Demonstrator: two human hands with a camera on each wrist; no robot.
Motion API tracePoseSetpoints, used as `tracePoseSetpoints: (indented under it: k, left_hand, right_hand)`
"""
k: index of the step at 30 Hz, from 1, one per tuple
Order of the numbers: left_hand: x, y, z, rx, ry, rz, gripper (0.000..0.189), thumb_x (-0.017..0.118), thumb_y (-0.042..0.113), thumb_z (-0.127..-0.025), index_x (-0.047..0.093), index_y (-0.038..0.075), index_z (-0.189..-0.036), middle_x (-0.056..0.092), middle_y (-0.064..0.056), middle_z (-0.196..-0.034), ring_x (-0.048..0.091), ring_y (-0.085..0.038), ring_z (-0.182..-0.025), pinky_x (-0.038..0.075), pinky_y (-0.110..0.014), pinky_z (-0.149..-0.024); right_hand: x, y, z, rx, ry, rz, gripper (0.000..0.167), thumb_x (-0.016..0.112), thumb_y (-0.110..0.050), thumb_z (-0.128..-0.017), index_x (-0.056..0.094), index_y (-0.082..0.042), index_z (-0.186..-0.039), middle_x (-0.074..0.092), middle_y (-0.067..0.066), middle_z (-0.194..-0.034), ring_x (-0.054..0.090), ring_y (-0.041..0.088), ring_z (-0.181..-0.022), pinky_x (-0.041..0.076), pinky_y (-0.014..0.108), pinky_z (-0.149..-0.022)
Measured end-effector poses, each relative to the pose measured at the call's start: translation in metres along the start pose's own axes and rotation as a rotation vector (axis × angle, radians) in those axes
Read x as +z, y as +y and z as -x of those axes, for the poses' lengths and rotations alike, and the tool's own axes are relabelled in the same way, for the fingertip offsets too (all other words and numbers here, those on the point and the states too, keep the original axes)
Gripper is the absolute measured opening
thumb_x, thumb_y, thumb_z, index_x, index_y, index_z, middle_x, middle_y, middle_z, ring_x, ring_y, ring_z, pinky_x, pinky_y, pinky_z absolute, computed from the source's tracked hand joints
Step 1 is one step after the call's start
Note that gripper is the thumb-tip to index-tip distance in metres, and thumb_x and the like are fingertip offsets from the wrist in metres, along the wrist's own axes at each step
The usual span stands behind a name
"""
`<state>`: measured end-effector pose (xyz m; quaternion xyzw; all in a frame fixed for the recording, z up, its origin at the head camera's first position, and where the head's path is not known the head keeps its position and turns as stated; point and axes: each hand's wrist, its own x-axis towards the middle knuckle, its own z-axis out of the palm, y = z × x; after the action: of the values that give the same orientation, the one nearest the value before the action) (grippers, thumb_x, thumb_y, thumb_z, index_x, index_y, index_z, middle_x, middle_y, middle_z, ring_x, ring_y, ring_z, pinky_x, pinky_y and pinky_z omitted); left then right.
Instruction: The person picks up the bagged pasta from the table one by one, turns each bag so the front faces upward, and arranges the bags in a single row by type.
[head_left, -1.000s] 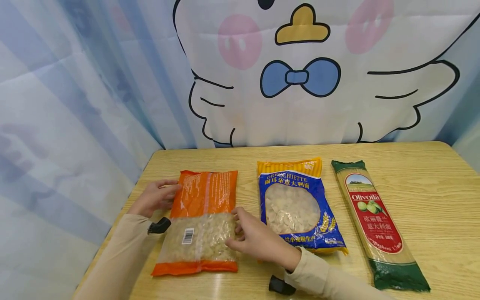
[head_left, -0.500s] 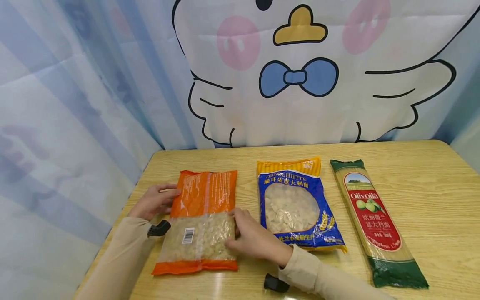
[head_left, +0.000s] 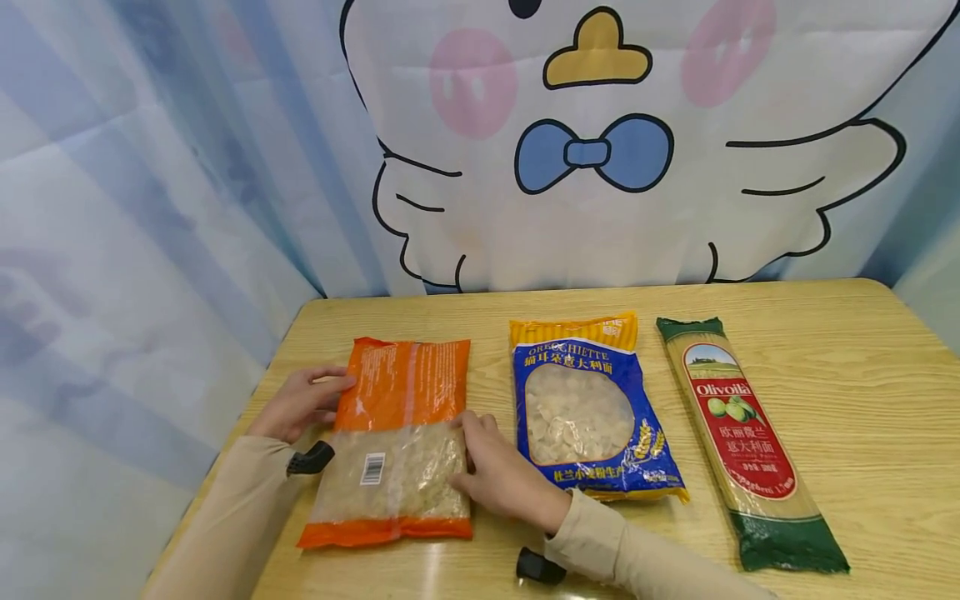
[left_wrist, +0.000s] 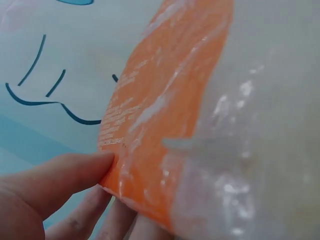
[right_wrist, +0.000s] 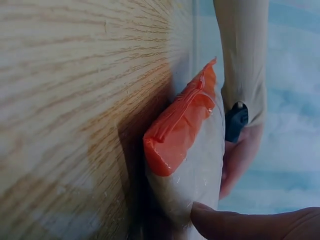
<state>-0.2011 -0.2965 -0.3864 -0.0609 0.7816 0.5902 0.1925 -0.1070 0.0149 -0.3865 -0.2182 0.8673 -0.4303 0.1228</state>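
An orange-and-clear bag of pasta (head_left: 397,475), barcode side up, lies at the table's left. My left hand (head_left: 303,404) holds its left edge; in the left wrist view the thumb (left_wrist: 82,170) presses the orange film and the other fingers pass under the edge. My right hand (head_left: 506,475) grips the opposite edge lower down. In the right wrist view its thumb (right_wrist: 250,222) lies on the clear part, while its other fingers are mostly hidden. That view also shows the bag's orange end seal (right_wrist: 175,130) close to the tabletop, with a shadow beneath.
A blue-and-yellow orecchiette bag (head_left: 581,417) lies just beyond my right hand. Farther right is a long spaghetti pack (head_left: 750,446) with green ends, set at a slant. A printed curtain (head_left: 585,233) hangs behind the wooden table (head_left: 862,375).
My right hand's fingers have closed in on the bag's right edge, and its wrist has shifted slightly left. The left hand keeps its place. The whole head view has drifted a little.
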Motion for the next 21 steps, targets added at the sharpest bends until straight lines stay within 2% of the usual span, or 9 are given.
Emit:
tracePoseSetpoints:
  k: [6,13,17,21]
  left_hand:
    - [-0.002,0.002,0.004,-0.023,-0.019,0.095,0.073,0.062,0.026,-0.100,0.023,-0.005,-0.153,0.069,-0.001,-0.102,0.073,-0.014,-0.087,0.061,-0.030,-0.079]
    - [-0.006,0.002,0.009,-0.027,-0.051,0.197,0.069,0.059,0.024,-0.101,0.021,-0.003,-0.152,0.069,0.000,-0.101,0.072,-0.014,-0.089,0.061,-0.030,-0.079]
    - [-0.005,0.007,0.014,-0.001,-0.081,0.233,0.055,0.059,0.020,-0.101,0.031,0.001,-0.145,0.070,-0.001,-0.102,0.073,-0.016,-0.089,0.061,-0.032,-0.079]
    - [-0.002,0.019,0.020,0.042,-0.097,0.260,0.030,0.057,0.017,-0.102,0.046,0.007,-0.128,0.070,0.000,-0.101,0.073,-0.017,-0.088,0.062,-0.033,-0.078]
  right_hand:
    - [0.000,0.002,-0.001,-0.018,0.008,-0.022,0.050,0.071,0.000,-0.087,0.046,-0.001,-0.131,0.044,0.010,-0.098,0.047,0.015,-0.075,0.044,0.023,-0.062]
    - [-0.001,0.003,-0.002,-0.039,0.002,-0.028,0.049,0.067,0.007,-0.086,0.046,0.000,-0.129,0.045,0.010,-0.094,0.047,0.015,-0.077,0.043,0.022,-0.062]
    - [-0.003,0.002,-0.003,-0.030,-0.015,-0.023,0.049,0.067,0.008,-0.085,0.047,0.000,-0.129,0.047,0.010,-0.095,0.048,0.016,-0.081,0.045,0.023,-0.065]
    - [-0.004,0.001,-0.003,-0.035,-0.026,-0.015,0.048,0.066,0.008,-0.085,0.048,0.001,-0.129,0.049,0.009,-0.097,0.049,0.017,-0.085,0.047,0.024,-0.070]
